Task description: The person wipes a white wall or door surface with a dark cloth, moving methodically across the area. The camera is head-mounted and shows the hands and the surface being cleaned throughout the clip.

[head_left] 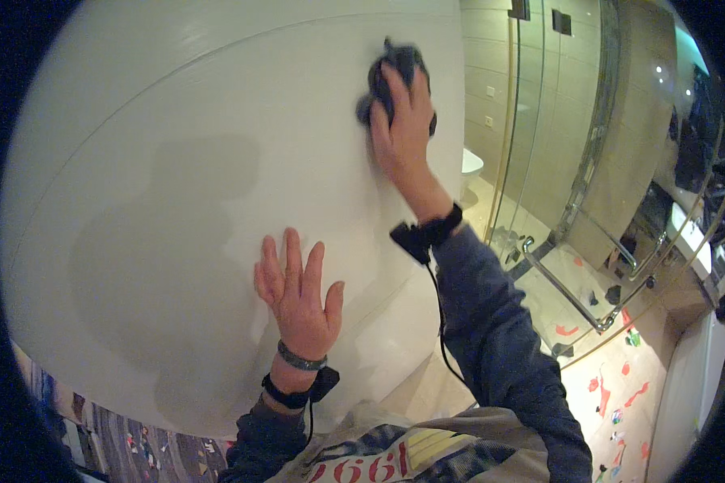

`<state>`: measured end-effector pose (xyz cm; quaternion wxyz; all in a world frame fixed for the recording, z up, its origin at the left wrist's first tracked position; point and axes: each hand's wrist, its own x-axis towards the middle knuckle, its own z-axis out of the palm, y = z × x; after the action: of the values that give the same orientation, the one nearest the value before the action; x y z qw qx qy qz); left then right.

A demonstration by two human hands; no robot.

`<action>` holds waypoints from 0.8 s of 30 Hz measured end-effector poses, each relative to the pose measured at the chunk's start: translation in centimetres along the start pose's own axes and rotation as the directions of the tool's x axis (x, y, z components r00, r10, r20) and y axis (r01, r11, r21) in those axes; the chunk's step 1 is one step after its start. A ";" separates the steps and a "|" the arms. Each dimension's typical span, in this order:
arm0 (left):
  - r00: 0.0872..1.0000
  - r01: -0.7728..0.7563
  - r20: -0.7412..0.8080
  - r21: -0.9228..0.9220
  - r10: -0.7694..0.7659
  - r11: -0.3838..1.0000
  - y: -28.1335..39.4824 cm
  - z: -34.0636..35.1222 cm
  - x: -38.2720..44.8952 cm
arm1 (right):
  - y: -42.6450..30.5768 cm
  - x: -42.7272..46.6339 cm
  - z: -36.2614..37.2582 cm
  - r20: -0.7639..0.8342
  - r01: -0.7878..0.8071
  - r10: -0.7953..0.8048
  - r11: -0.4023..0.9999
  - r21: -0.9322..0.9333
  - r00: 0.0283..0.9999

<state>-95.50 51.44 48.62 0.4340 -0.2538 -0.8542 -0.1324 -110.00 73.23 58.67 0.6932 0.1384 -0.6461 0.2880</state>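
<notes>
My right hand [400, 124] presses a dark, crumpled cloth [423, 60] against the upper right part of a large pale panel [314, 157], near its right edge. The cloth is slightly blurred and partly hidden under my fingers. Lower down and to the left, my left hand [305, 296] lies palm down on the same panel, fingers spread and holding nothing. Both wrists wear black straps with small devices and cables. My shadow falls across the panel's left side.
Right of the panel is a glass shower door with a metal handle [565, 290]. Behind the glass stands a white toilet [471, 163]. A white basin [690, 235] is at the far right. Red and dark scraps lie on the tiled floor [640, 368]. A patterned rug [121, 428] shows at lower left.
</notes>
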 end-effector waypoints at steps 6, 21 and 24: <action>1.000 -0.012 -0.028 0.073 0.014 0.997 1.7 2.2 1.8 | 11.0 4.2 -0.9 -0.187 -0.267 0.256 0.963 -0.037 0.948; 0.994 -0.040 -0.094 0.103 0.050 0.994 2.6 7.7 0.0 | 10.1 -8.7 -3.4 -0.122 -0.533 0.535 0.845 0.055 0.836; 0.996 -0.053 -0.065 0.097 0.060 0.994 3.2 8.3 -0.3 | 7.9 -14.1 -4.2 -0.103 -0.546 0.543 0.838 0.001 0.833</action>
<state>-99.22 57.70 43.45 0.4782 -0.2522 -0.8367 -0.0876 -111.14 78.72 42.93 0.6158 -0.0756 -0.6274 0.4706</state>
